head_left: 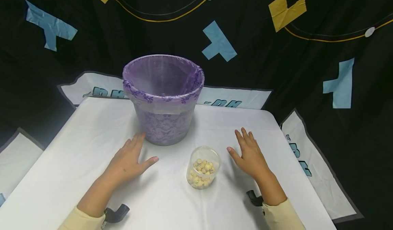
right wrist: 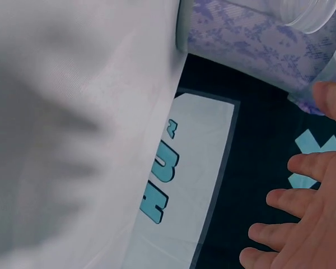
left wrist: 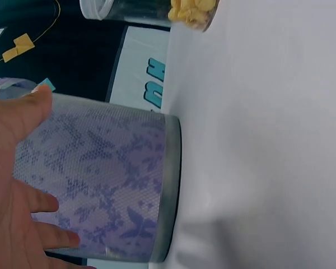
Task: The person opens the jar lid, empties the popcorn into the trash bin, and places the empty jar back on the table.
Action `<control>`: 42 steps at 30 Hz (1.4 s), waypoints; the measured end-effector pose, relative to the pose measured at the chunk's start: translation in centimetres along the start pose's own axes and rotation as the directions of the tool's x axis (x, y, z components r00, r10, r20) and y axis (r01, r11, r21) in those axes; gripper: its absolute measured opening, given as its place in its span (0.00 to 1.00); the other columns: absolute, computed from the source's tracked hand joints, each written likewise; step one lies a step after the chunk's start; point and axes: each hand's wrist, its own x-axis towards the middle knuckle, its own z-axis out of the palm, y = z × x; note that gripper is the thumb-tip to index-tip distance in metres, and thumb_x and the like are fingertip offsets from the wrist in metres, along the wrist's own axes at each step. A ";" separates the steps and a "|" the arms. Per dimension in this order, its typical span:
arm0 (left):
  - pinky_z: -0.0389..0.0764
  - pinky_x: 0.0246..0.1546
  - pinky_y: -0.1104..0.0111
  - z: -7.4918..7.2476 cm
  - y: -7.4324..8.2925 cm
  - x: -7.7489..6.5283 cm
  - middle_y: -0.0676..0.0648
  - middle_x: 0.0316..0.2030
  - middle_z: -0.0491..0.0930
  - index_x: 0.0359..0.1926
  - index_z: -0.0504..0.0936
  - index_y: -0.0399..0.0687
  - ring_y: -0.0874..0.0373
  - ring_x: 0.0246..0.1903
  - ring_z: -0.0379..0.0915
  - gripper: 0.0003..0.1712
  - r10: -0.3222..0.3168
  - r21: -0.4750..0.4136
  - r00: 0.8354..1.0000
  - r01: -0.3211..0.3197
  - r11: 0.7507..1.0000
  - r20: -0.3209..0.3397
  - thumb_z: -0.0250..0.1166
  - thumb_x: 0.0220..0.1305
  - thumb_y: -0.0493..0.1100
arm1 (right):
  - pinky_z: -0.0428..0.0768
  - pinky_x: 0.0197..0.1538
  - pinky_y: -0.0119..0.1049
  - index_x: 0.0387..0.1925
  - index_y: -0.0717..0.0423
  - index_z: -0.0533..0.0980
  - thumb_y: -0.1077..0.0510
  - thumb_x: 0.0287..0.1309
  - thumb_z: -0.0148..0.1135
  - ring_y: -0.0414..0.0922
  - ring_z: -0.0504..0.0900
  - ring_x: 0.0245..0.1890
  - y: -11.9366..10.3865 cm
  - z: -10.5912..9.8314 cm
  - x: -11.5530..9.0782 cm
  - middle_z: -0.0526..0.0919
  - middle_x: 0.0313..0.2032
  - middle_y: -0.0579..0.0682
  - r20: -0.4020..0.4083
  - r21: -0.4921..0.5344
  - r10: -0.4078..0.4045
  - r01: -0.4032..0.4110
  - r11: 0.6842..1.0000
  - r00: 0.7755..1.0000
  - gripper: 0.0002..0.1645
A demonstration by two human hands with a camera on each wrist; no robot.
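Observation:
A clear plastic jar (head_left: 196, 175) partly filled with popcorn (head_left: 204, 167) stands upright on the white table, between the two hands. Behind it rises a purple flower-patterned trash bin (head_left: 165, 127), a thin bag folded over its rim. My left hand (head_left: 127, 161) spreads its fingers over the table at the bin's near left side, holding nothing. On the other side, my right hand (head_left: 250, 156) is spread to the right of the jar, also with nothing in it. In the left wrist view, the thumb and fingers overlap the bin's wall (left wrist: 101, 174).
The white table (head_left: 76, 148) ends at a black cloth backdrop (head_left: 172, 39) with blue and yellow tape pieces. White lettered sheets (head_left: 236, 95) border its back and right sides. Dark curved pieces (head_left: 116, 214) sit by each wrist.

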 end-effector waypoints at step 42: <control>0.55 0.73 0.45 4.3 3.0 -0.3 0.36 0.78 0.44 0.78 0.40 0.37 0.38 0.75 0.47 0.70 0.127 -0.222 0.985 -0.098 0.970 0.119 0.55 0.55 0.81 | 0.51 0.75 0.62 0.76 0.52 0.57 0.33 0.70 0.49 0.60 0.47 0.77 -4.1 0.2 -0.1 0.52 0.77 0.56 0.003 0.091 -0.115 0.114 0.989 0.993 0.44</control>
